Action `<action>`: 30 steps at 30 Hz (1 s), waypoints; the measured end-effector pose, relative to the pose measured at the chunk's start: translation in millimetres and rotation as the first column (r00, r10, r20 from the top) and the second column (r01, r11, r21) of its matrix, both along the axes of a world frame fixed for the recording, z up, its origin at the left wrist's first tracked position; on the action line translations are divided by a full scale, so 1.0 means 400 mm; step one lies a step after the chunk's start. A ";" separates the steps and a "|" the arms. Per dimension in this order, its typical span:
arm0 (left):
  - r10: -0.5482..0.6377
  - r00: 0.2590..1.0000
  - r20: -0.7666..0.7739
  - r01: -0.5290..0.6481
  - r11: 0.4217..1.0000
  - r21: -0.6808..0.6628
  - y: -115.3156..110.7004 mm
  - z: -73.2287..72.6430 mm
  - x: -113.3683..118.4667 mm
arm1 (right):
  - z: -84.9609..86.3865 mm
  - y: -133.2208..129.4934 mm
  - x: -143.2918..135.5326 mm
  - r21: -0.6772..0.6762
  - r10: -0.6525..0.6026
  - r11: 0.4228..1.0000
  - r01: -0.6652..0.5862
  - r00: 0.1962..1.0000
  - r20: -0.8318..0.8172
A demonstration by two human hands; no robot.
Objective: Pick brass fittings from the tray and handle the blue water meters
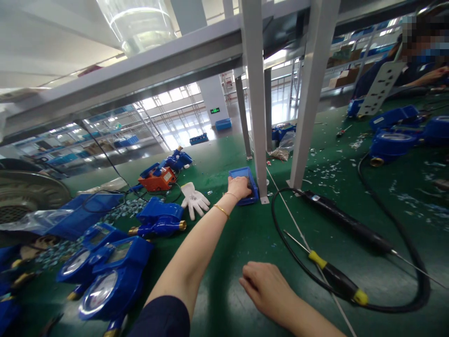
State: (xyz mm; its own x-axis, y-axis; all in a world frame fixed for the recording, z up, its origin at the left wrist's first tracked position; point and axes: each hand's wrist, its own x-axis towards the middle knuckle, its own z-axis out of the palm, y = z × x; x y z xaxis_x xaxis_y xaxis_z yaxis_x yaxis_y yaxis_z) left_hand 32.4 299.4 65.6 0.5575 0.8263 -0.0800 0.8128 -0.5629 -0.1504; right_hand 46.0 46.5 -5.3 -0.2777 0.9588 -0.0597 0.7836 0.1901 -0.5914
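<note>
Head view shows your left hand (pixel 239 187) stretched far out over the green tabletop (pixel 224 299), its fingers curled over the near edge of a small blue tray (pixel 244 177) that sits just beside a grey post (pixel 257 117). Your right hand (pixel 264 285) rests close to you, palm down on the tabletop, fingers loosely bent and holding nothing. A white glove (pixel 194 199) lies left of the tray, blue meters (pixel 115 271) further left, and a yellow-banded tool (pixel 336 278) lies right of your right hand.
</note>
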 end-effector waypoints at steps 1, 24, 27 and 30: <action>0.009 1.000 0.001 -0.009 1.000 0.000 0.007 0.006 -0.008 | 0.002 0.000 0.000 -0.005 0.002 1.000 -0.002 1.000 0.001; -0.201 0.939 0.281 0.144 0.967 0.210 -0.064 0.038 -0.064 | 0.016 0.004 0.000 0.023 -0.017 1.000 0.017 1.000 -0.006; -0.415 0.866 0.280 0.355 0.903 0.241 -0.214 0.032 -0.036 | 0.005 0.002 -0.004 0.013 -0.015 1.000 0.015 1.000 -0.013; -0.917 0.382 0.117 0.837 0.396 0.379 -0.392 0.055 -0.005 | -0.026 -0.010 -0.005 0.047 -0.047 0.998 0.050 0.998 -0.051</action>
